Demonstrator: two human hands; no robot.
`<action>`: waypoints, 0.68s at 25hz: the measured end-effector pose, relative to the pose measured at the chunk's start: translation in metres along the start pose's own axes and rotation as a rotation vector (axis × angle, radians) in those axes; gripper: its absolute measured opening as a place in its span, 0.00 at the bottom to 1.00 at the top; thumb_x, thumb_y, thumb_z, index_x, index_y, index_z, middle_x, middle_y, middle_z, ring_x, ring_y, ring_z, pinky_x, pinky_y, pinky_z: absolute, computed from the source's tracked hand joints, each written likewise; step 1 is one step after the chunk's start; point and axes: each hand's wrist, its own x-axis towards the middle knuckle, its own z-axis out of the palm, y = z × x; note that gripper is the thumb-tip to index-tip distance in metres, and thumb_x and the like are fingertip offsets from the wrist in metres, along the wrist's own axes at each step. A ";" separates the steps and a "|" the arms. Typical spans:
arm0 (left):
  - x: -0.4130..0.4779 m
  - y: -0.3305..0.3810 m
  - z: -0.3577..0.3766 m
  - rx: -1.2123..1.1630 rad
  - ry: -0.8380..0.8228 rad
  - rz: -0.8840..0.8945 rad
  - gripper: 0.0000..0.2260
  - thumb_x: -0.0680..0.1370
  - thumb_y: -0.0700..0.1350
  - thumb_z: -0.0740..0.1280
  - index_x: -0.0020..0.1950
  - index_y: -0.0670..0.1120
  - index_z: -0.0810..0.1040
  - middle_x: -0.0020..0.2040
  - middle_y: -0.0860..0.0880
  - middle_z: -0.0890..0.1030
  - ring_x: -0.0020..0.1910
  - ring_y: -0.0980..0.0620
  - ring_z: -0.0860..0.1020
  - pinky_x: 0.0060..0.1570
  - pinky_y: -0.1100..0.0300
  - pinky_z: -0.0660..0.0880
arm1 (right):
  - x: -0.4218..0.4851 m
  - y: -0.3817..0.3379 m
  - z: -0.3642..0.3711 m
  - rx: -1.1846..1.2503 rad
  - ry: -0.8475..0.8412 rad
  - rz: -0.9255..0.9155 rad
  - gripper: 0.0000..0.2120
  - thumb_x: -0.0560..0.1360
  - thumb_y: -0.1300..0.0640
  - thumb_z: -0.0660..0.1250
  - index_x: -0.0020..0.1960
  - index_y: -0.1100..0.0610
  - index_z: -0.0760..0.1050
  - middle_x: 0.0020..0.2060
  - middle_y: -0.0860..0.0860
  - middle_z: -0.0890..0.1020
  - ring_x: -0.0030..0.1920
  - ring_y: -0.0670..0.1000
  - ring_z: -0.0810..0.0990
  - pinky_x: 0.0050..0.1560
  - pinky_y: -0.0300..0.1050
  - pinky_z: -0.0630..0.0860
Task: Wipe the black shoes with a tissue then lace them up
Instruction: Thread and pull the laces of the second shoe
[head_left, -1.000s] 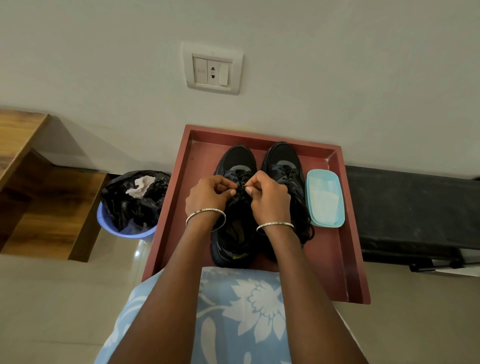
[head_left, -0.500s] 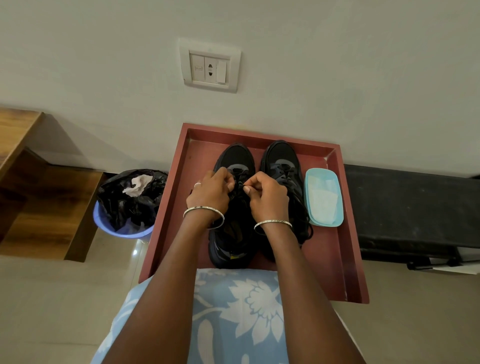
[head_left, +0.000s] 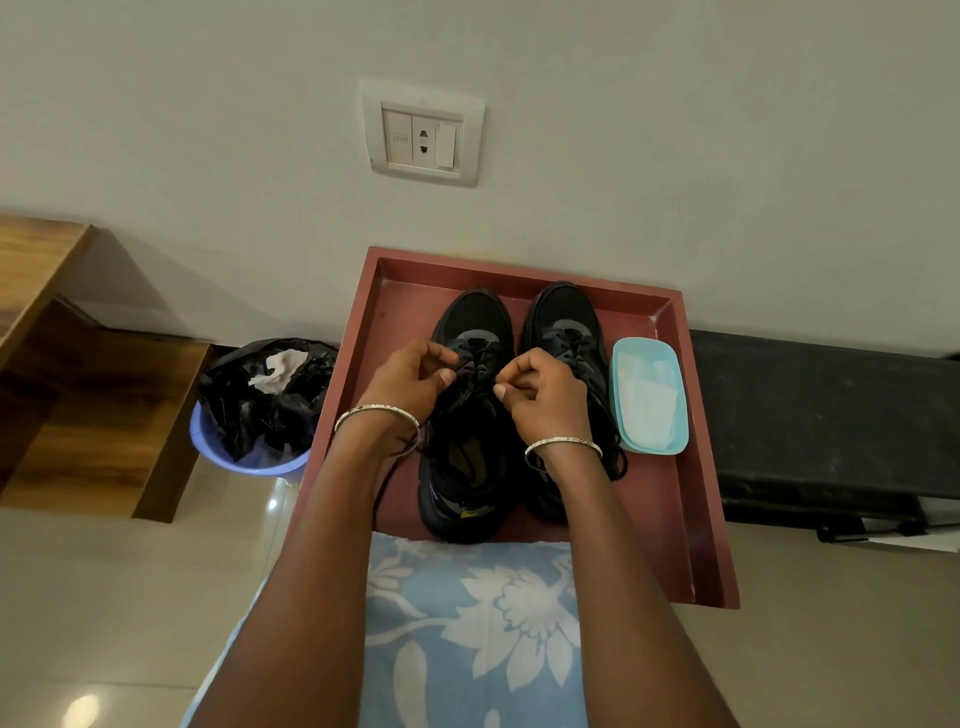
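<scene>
The left shoe (head_left: 465, 457) and right shoe (head_left: 563, 317) stand side by side in the red tray (head_left: 670, 493), toes toward its far rim. The left hand (head_left: 410, 382) and right hand (head_left: 545, 400), fingers curled, each pinch the left shoe's black lace (head_left: 480, 364) (a crumpled tissue (head_left: 278, 369) lies in the bin (head_left: 249, 462) left of the tray).

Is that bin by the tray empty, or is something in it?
Not empty. A crumpled whitish tissue lies on the black liner inside the bin. What is underneath it, I cannot tell.
</scene>
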 end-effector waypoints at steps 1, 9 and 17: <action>-0.001 0.000 -0.004 -0.020 -0.038 -0.011 0.09 0.78 0.37 0.69 0.53 0.51 0.78 0.47 0.49 0.80 0.49 0.49 0.79 0.57 0.49 0.79 | 0.000 0.001 -0.002 0.006 -0.027 -0.015 0.06 0.73 0.63 0.75 0.45 0.55 0.81 0.39 0.47 0.85 0.40 0.41 0.83 0.44 0.32 0.75; -0.006 0.003 -0.017 0.045 -0.213 -0.043 0.39 0.67 0.38 0.80 0.72 0.52 0.65 0.57 0.47 0.76 0.56 0.54 0.75 0.47 0.66 0.70 | 0.000 -0.008 0.002 -0.068 -0.034 -0.093 0.06 0.73 0.61 0.75 0.43 0.50 0.84 0.38 0.44 0.85 0.42 0.41 0.83 0.47 0.36 0.77; -0.004 0.001 -0.011 -0.008 -0.086 -0.100 0.37 0.63 0.38 0.83 0.68 0.48 0.70 0.55 0.47 0.79 0.59 0.48 0.76 0.58 0.55 0.73 | -0.005 0.000 -0.011 0.136 -0.158 -0.095 0.06 0.79 0.59 0.67 0.47 0.48 0.76 0.41 0.46 0.81 0.41 0.44 0.78 0.49 0.48 0.77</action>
